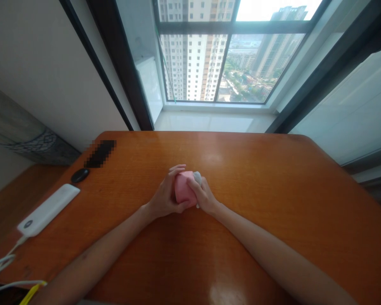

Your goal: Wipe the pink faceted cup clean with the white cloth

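along the left edge of the glossy orange wooden table (257, 190), a long white rounded power bank (47, 209) trails white cables (1, 267) just beside a small black oval object (80, 175). near the table's middle, the left hand (165, 197) curls closed around a soft-looking pink block (183, 189), held just above the wood; the right hand (205, 195), also closed, grips its other side, where a pale grey tip (197, 178) pokes out.

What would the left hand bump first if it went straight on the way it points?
The pink object comes first: the left hand already touches it. The right hand lies just beyond, though depth is hard to judge.
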The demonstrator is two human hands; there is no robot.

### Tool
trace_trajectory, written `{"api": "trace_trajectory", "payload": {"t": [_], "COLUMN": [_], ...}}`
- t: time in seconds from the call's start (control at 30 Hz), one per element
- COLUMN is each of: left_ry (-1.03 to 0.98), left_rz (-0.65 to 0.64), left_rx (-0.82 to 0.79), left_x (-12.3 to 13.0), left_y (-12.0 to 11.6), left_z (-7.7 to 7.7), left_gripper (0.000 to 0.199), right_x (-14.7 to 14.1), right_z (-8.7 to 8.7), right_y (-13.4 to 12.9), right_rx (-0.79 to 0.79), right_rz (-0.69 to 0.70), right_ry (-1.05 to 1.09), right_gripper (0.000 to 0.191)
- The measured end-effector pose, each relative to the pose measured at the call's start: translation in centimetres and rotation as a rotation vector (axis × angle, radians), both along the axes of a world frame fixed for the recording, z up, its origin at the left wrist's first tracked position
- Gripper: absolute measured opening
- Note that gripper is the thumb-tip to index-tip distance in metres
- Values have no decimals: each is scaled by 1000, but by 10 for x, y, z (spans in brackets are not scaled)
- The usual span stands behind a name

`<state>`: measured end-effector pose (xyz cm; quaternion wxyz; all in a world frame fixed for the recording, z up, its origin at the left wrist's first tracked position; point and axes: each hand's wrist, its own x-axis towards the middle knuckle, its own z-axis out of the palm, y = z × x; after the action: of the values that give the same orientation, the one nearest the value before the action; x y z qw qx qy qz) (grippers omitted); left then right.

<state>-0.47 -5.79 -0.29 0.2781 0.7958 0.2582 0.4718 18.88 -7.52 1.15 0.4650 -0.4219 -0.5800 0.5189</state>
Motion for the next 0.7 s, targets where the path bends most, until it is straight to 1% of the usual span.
{"api": "trace_trajectory", "payload": {"t": [0.07, 0.17, 0.2, 0.33, 0.37, 0.47, 0.5, 0.6, 0.7], "left_ry": [-78, -113, -117, -128, -124, -98, -72, 88, 271], "left_rz": [42, 148, 179, 218, 233, 279, 277, 181, 33], "left_rx": [133, 271, 302, 320, 316, 333, 339, 370, 461], "left_x": [-3, -7, -8, -6, -6, -8, -10, -20, -31], "left_y": [-1, -6, -8, -14, -15, -11, -8, 3, 14], "left_z": [3, 8, 9, 11, 10, 9, 8, 5, 5], "left_gripper": [69, 24, 14, 4, 3, 23, 28, 34, 55], "right_x": [0, 0, -1, -2, -2, -2, -2, -2, -2], "right_z": [1, -1, -2, -3, -2, 0, 0, 0, -2], "right_y": [0, 2, 2, 3, 3, 2, 2, 2, 3], "right_rx": [-8, -21, -24, -32, -31, -28, -27, -22, -17], "right_rz": [10, 28, 26, -1, -4, 2, 6, 14, 8], "right_ry": [-1, 23, 32, 25, 17, 16, 21, 29, 41], "right_gripper": [60, 61, 61, 60, 60, 60, 60, 60, 59]}}
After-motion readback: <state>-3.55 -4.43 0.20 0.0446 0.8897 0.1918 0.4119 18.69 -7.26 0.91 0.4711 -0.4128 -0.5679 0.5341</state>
